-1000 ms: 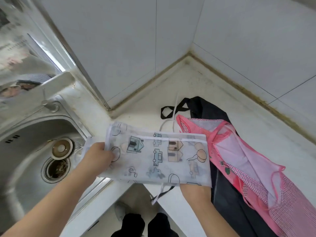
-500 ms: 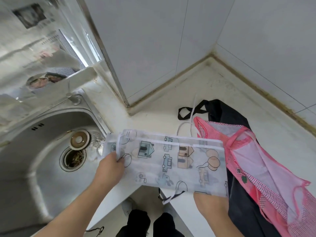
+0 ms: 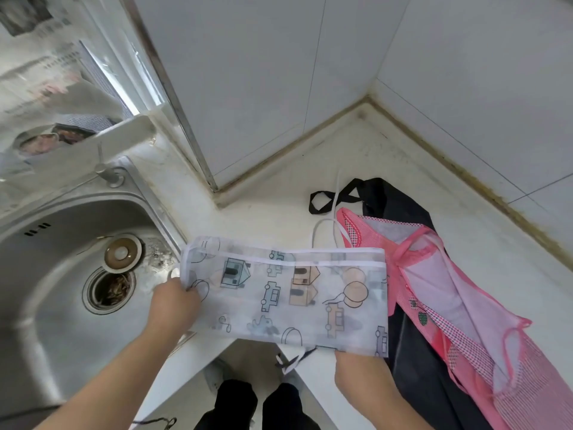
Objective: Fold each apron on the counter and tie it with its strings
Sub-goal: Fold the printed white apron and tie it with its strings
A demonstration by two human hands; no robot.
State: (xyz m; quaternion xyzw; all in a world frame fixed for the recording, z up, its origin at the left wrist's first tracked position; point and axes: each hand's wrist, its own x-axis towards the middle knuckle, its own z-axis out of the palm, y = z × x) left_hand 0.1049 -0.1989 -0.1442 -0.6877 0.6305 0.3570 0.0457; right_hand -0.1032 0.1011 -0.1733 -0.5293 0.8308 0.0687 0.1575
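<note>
Two hands are working one of three aprons. Nearest, the left hand (image 3: 173, 301) is gripping the left end of the white printed apron (image 3: 288, 293), fingers curled round the fabric edge. The right hand (image 3: 356, 366) is meeting that apron's lower right corner, but the cloth is covering its fingers, so I cannot tell how they are lying. This apron is being held as one folded, thin, translucent rectangle above the corner edge of the counter (image 3: 273, 193), with houses, cars and balloons printed on it and a thin string (image 3: 291, 361) dangling beneath. To the right, one pink apron (image 3: 459, 293), mesh-like with dotted trim, is lying crumpled over one black apron (image 3: 412, 342), smooth and dark. Left, a single round steel sink (image 3: 46, 274) is showing an open drain. Farther back, pale tiled walls (image 3: 263, 72) are meeting at a corner, grimy along the seam.
</note>
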